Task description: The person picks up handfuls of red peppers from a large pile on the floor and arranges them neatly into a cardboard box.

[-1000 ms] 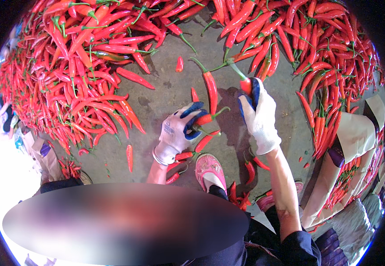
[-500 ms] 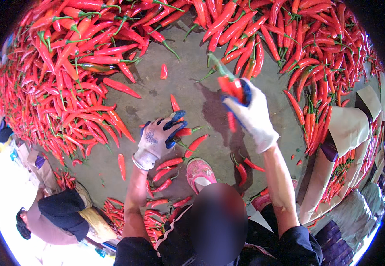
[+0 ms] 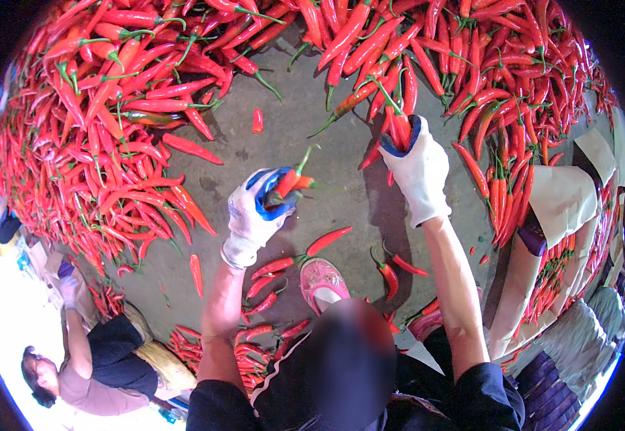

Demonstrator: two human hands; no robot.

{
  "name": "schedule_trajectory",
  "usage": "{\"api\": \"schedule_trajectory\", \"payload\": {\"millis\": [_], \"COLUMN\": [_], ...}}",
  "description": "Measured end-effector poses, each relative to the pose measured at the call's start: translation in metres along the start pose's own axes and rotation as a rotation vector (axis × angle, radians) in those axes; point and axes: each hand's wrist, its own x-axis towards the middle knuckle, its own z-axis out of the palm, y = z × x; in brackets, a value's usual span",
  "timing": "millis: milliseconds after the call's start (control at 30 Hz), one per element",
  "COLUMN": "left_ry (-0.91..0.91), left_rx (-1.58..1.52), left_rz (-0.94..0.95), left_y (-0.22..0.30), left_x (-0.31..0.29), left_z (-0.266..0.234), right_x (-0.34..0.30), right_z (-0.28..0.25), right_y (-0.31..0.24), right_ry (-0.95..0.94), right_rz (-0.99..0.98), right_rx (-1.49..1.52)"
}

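Left hand point(image 3: 251, 208) is grasping red chilies point(image 3: 283, 185), right hand point(image 3: 421, 169) a green-stemmed bunch point(image 3: 398, 131), above grey floor point(image 3: 305, 100).

Head view: white knit gloves point(image 3: 427, 194) with blue coating are wrapping smooth, tapered bodies; a glossy chili heap point(image 3: 75, 179) is lying at left.

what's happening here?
A person in white-and-blue gloves is handling red chillies. The left hand has a few chillies in its grip; the right hand holds at least one chilli, stem outward. A large left heap and right heap lie ahead, with loose chillies near a pink shoe.
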Motion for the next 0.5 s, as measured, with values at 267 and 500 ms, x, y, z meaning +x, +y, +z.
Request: {"api": "schedule_trajectory", "payload": {"millis": [267, 500], "left_ry": [0.029, -0.054], "left_rx": [-1.409, -1.643], "left_rz": [-0.733, -0.776], "left_y": [0.021, 0.014], "left_x": [0.012, 0.011], "left_z": [0.042, 0.064], "right_x": [0.005, 0.001], "right_z": [0.017, 0.004], "right_y": [-0.007, -0.007], "right_ry": [0.125, 0.016], "right_rz": [-0.034, 0.106], "right_rx": [-0.065, 0.073]}}
